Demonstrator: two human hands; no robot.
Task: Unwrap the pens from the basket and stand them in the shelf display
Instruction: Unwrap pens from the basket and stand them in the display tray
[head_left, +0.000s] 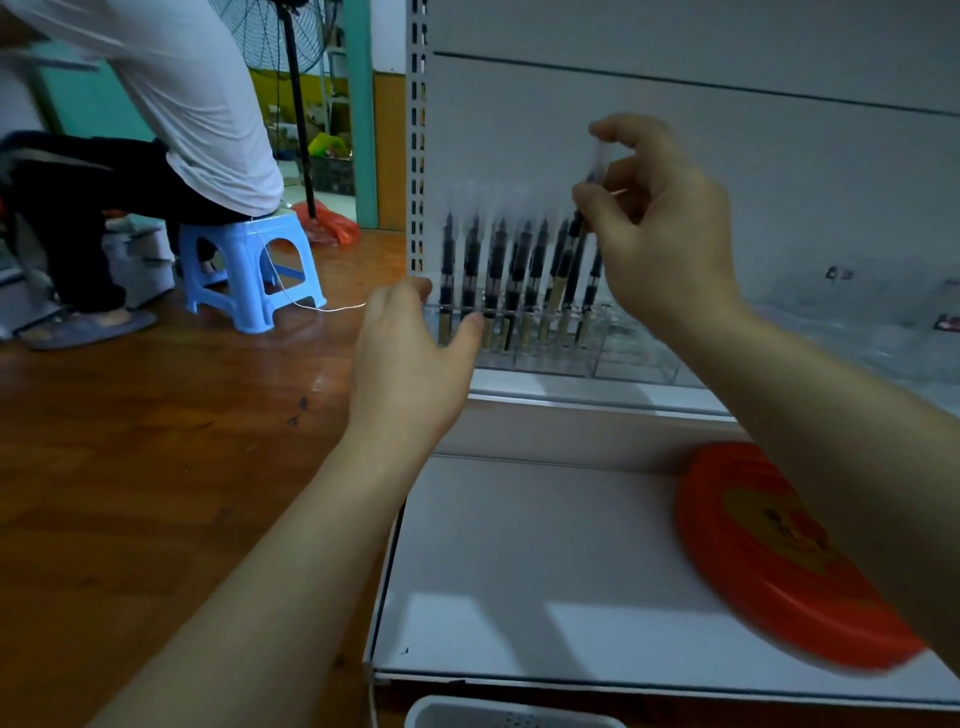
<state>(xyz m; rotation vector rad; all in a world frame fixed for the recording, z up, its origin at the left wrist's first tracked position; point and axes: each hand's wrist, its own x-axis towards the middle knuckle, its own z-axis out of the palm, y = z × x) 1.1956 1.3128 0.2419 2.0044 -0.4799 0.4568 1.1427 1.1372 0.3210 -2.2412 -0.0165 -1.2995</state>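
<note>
Head view, entries placed relative to the clear display rack (545, 358) on the upper shelf.

Right hand (660, 239): above the rack's right end, fingertips pinched on one pen (589, 197), held near-upright with its clear cap uppermost; judged so the tip can drop straight into a free slot.

Left hand (410, 358): at the rack's left front corner, fingers relaxed and apart, holding nothing; probably steadying the rack, though contact cannot be told.

Standing pens (511, 280): a row in the rack's left half, upright, caps up.

Red lid (769, 561): on the lower shelf, below and right of the rack.

Basket (509, 717): rim only, well below the rack at the frame's bottom edge; contents hidden.
</note>
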